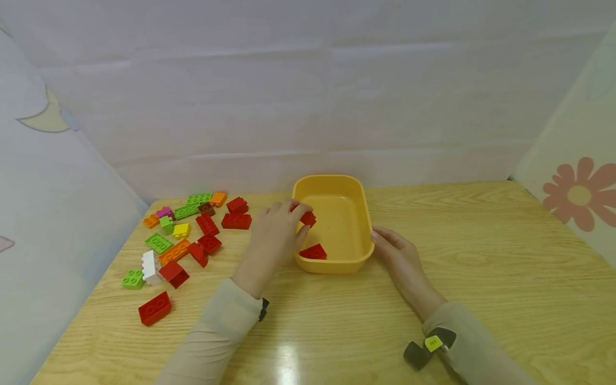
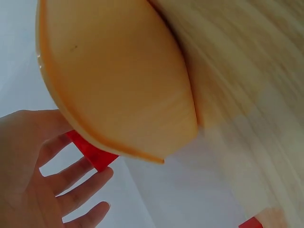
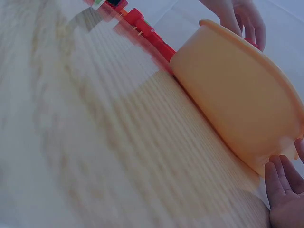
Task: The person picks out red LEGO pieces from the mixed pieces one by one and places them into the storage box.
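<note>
A yellow-orange plastic bin (image 1: 344, 266) stands on the wooden table in front of me. Over its left rim my left hand (image 1: 278, 235) pinches a red toy brick (image 1: 308, 218) between thumb and fingers; the left wrist view shows this red brick (image 2: 92, 151) partly behind the rim. Inside the bin, at the near left corner, lies another red brick (image 1: 314, 252). My right hand (image 1: 401, 260) rests its fingertips against the bin's right side, fingers nearly straight, as the right wrist view also shows.
Left of the bin spreads a loose group of toy bricks: several red ones such as a long red brick (image 1: 236, 221), plus green, orange, a yellow brick (image 1: 181, 231) and a white brick (image 1: 151, 267). One red brick (image 1: 155, 308) lies nearest me. A pale sheet (image 1: 327, 107) hangs behind the table.
</note>
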Demonstrator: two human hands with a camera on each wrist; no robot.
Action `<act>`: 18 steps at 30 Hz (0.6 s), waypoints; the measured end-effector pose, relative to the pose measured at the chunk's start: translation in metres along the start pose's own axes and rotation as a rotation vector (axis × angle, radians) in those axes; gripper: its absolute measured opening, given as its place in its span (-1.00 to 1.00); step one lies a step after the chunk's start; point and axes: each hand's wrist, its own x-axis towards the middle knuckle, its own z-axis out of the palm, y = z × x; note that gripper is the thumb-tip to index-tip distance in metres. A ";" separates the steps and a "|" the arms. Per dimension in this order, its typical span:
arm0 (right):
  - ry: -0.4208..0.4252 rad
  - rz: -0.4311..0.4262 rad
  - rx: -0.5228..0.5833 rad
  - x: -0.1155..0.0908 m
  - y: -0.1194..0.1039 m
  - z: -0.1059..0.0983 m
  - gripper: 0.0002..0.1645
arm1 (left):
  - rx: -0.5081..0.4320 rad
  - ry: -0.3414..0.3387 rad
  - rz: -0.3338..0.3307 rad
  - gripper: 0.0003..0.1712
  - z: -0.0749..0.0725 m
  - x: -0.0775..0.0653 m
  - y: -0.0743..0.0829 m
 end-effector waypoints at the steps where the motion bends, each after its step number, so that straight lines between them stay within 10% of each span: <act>1: -0.001 -0.001 0.002 0.000 0.000 0.000 -0.23 | 0.001 -0.005 0.007 -0.59 0.001 0.000 0.001; 18: 0.009 -0.001 0.006 0.001 0.001 0.001 -0.20 | 0.008 -0.023 0.038 -0.56 0.017 -0.004 0.006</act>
